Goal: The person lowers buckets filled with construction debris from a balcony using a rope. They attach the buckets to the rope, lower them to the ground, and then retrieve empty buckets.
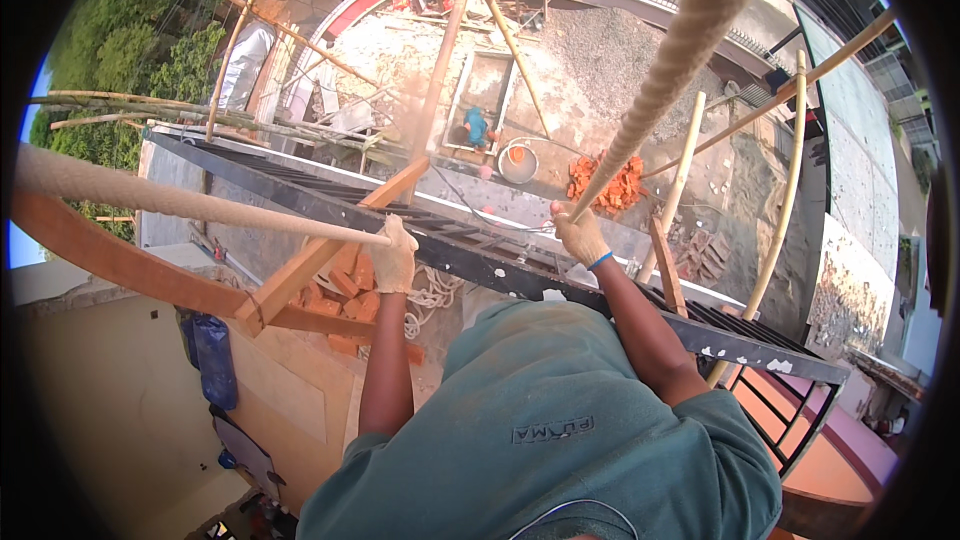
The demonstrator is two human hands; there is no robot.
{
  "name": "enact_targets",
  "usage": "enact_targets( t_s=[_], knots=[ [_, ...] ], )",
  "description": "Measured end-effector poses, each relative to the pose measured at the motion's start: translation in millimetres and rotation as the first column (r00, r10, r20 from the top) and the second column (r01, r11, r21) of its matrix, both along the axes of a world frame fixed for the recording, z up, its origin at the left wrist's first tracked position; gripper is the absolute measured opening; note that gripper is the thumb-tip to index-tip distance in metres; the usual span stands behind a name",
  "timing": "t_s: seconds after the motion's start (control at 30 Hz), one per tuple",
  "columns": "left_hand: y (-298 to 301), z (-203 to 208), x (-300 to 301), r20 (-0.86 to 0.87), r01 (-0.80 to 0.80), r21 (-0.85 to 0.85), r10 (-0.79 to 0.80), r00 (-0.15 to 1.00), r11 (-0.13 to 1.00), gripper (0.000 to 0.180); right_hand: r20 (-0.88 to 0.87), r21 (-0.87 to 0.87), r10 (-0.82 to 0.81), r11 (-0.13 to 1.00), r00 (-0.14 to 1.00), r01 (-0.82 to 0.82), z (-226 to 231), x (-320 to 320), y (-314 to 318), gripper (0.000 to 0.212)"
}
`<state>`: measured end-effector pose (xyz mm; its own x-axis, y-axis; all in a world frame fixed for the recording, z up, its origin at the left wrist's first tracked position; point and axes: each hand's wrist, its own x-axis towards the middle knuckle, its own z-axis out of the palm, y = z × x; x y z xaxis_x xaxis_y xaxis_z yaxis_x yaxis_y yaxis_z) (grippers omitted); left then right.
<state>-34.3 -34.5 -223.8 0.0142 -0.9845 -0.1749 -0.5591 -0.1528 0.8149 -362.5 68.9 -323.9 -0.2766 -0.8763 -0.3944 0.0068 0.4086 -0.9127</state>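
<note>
My left hand [393, 255], in a pale work glove, is closed around a thick cream rope [200, 205] that runs off to the left. In a matching glove, my right hand [582, 235] grips another length of rope [668, 70], which rises steeply to the upper right. Whether both lengths are one rope cannot be seen. Both forearms reach out over a black metal railing [480, 262]. Orange bricks [345, 290] lie stacked beside my left wrist, with a loose coil of thinner white rope [432, 298] near them.
Wooden beams [330, 240] and bamboo poles [690, 155] cross around the railing. Far below, a person in blue [477, 127] bends near a round tub [518, 162]. An orange brick heap [608, 182] and a gravel pile [630, 60] lie on the ground.
</note>
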Motion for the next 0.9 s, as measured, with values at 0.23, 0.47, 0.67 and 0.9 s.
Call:
enact_targets(
  t_s=[0.23,0.47,0.67,0.9],
  knots=[
    [-9,27,-13,-0.023,-0.022,-0.020,0.022,1.000,1.000,0.052,0.020,-0.059,0.003,0.998,1.000,-0.002,6,-6,1,0.045],
    [-9,30,-28,-0.165,-0.056,-0.047,0.048,0.985,0.997,0.056,0.020,0.004,-0.010,1.000,1.000,0.010,-13,-14,19,0.049],
    [-5,26,-27,-0.164,-0.104,-0.077,0.090,0.982,0.992,0.058,-0.012,0.007,0.046,0.999,0.999,-0.046,-8,-19,8,0.049],
    [0,27,-21,-0.156,-0.087,-0.091,0.072,0.985,0.992,0.055,-0.017,-0.005,0.075,0.997,0.997,-0.075,3,-20,7,0.043]
  ],
)
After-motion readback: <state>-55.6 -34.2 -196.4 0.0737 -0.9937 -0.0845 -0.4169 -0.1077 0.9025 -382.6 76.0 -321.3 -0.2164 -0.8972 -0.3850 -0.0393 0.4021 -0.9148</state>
